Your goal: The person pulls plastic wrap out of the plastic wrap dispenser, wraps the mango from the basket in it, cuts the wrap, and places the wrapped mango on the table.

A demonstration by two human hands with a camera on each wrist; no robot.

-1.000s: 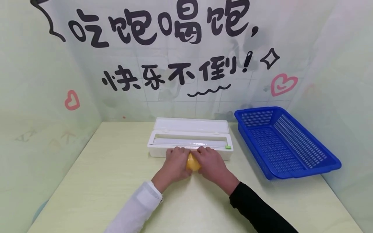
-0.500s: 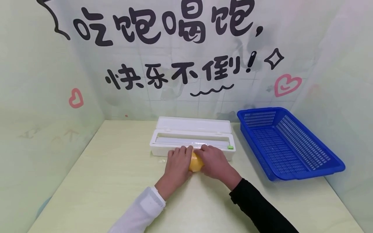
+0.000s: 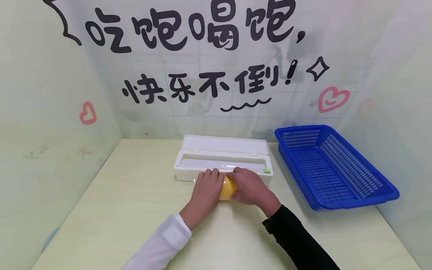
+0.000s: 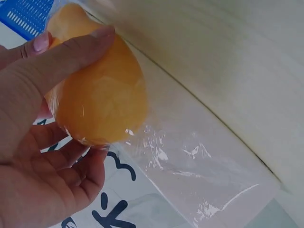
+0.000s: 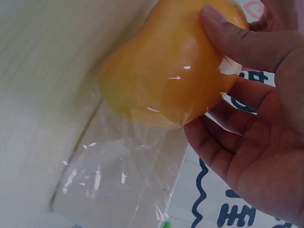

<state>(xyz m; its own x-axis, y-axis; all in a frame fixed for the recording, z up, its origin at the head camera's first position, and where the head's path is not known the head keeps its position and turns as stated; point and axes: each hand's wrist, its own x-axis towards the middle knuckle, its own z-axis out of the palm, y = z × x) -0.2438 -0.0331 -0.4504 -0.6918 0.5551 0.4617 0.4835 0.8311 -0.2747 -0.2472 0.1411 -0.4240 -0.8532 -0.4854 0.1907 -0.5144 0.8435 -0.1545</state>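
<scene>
Clear cling film is wrapped closely around a yellow-orange pear (image 3: 228,188), whose narrow end and round body show in both wrist views. My left hand (image 3: 206,194) grips the pear on one side, thumb laid across it and fingers curled beneath. On the other side my right hand (image 3: 251,186) holds it between thumb and fingers. Loose, shiny film (image 4: 190,156) hangs from the pear toward the white film dispenser (image 3: 189,174). The dispenser lies just behind the hands with its lid raised; a roll of film (image 3: 202,163) sits inside.
On the right stands a blue perforated basket (image 3: 337,204). A small green slider (image 3: 267,171) sits at the right end of the dispenser's front edge. Behind the pale tabletop (image 3: 141,195) rises a light backdrop (image 3: 148,120) with black lettering; similar panels close off both sides.
My hands have shifted and turned slightly around the pear, exposing more of its yellow side. The whole head view has moved a little. Dispenser and basket keep their places.
</scene>
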